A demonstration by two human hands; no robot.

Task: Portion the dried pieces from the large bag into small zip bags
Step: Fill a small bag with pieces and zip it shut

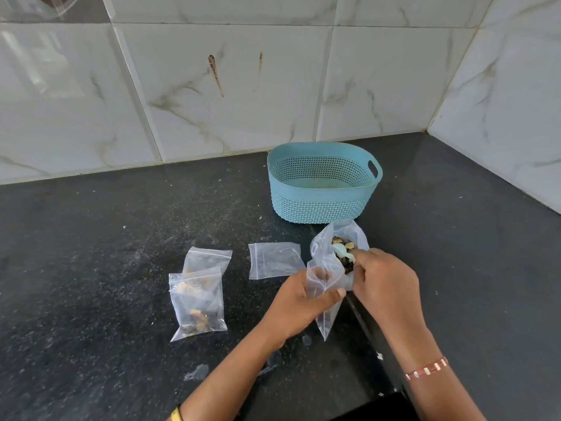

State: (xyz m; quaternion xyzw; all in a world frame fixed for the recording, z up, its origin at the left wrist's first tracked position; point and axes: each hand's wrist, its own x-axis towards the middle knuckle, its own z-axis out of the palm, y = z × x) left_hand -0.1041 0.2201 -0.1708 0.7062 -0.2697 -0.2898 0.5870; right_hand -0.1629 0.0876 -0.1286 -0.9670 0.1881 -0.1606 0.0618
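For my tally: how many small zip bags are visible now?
4: filled bag front left, one partly under it, empty one mid-counter, one held by the left hand. Others may be hidden.

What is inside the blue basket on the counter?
The blue basket shows only its bare bottom; nothing visible lies in it. Its near wall covers the front part of the floor.

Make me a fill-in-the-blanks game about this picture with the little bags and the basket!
1. The basket standing by the tiled wall is ____ in colour.
2. The left hand holds a small, clear zip ____.
3. The right hand reaches into the large bag of dried ____.
4. The filled small bag lies on the ____ countertop.

Missing words: blue; bag; pieces; black
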